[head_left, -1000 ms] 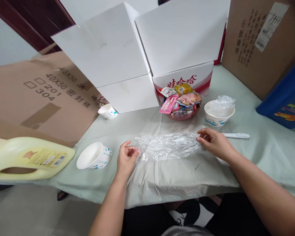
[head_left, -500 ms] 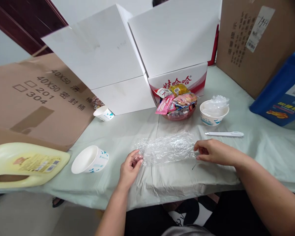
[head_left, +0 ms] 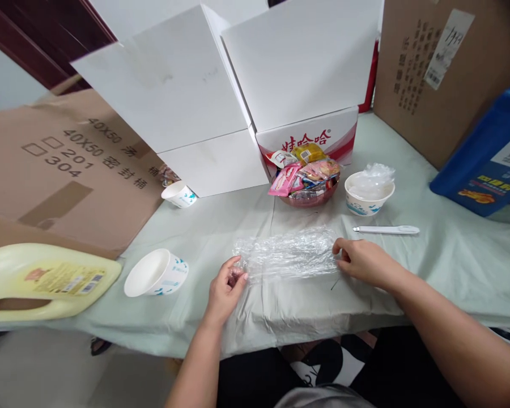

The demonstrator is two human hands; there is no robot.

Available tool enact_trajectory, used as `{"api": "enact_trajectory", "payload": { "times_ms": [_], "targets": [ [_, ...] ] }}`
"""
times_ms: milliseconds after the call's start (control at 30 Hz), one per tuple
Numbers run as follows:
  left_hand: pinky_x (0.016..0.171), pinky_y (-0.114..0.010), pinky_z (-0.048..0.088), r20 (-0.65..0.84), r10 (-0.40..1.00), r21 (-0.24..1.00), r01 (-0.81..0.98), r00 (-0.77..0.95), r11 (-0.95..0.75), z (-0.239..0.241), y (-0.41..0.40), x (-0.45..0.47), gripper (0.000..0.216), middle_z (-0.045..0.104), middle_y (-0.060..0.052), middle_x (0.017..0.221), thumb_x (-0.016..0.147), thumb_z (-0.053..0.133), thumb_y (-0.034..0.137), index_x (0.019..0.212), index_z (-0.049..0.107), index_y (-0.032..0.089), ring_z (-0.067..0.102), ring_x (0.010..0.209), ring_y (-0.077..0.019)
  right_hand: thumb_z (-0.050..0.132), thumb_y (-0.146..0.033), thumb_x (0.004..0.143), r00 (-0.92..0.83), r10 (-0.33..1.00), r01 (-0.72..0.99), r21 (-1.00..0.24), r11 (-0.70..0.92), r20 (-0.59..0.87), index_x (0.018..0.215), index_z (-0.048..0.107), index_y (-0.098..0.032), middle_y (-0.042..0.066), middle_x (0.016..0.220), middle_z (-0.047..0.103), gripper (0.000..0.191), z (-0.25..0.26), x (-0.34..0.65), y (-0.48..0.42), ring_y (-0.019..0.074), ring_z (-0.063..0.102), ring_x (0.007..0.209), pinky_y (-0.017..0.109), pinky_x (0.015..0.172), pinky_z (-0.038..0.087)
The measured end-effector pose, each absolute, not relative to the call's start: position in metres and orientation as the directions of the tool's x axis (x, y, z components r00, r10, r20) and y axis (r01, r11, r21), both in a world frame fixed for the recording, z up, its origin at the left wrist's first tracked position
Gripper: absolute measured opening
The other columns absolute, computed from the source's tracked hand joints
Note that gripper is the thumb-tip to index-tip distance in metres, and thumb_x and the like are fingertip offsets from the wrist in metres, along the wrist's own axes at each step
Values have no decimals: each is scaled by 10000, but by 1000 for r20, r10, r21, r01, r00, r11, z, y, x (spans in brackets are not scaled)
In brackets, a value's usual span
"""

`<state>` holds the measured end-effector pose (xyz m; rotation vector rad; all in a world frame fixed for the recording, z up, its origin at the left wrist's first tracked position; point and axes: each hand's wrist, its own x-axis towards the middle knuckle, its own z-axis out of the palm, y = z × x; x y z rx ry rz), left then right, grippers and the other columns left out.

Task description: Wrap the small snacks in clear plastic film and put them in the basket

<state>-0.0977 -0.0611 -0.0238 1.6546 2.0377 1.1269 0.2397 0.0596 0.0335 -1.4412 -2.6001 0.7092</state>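
A crinkled sheet of clear plastic wrap [head_left: 287,254] lies stretched across the pale green tablecloth [head_left: 221,226] in front of me. My left hand [head_left: 226,286] pinches its left end with curled fingers. My right hand [head_left: 360,262] grips its right end, fingers closed. The wrap spans between both hands, low over the cloth.
An empty paper bowl [head_left: 155,273] lies tilted left of my left hand. A yellow jug [head_left: 42,280] lies on its side at far left. Behind are a snack-filled bowl [head_left: 308,175], a paper bowl with plastic [head_left: 369,190], a white utensil [head_left: 386,229], white boxes [head_left: 221,96], and a blue jug [head_left: 488,158].
My right hand slid down and left along the wrap's right end and closed on it. My left hand curled onto the left end. The camera view shifted slightly.
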Motion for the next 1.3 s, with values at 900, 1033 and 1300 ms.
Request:
{"api": "enact_trajectory", "payload": {
  "times_ms": [900, 1033, 1300],
  "targets": [
    [1134, -661, 78, 12, 977, 118, 970, 214, -214, -8, -47, -13, 777, 179, -66, 1612, 858, 457, 697, 1512, 265, 324, 33, 1475, -396, 519, -683, 835, -763, 603, 572, -192, 798, 234, 1425, 451, -157, 188, 1497, 389, 793, -8, 219, 57, 408, 243, 1411, 571, 1084, 290],
    [1142, -651, 86, -48, 983, 84, 982, 176, -172, -11, -47, -16, 768, 134, -29, 1623, 871, 438, 692, 1522, 209, 354, 3, 1478, -388, 444, -766, 812, -765, 638, 618, -176, 766, 88, 1486, 376, -182, 156, 1567, 279, 894, -29, 216, 59, 412, 126, 1449, 586, 1134, 193],
    [1152, -534, 219, 100, 995, -48, 999, -11, 16, -22, -91, -93, 648, 240, -90, 1593, 949, 411, 538, 1517, 266, 262, 203, 1466, -308, 430, -741, 832, -769, 639, 629, -162, 761, 19, 1497, 356, -171, 149, 1571, 260, 879, -17, 218, 60, 410, 128, 1448, 584, 1132, 214]
  ]
}}
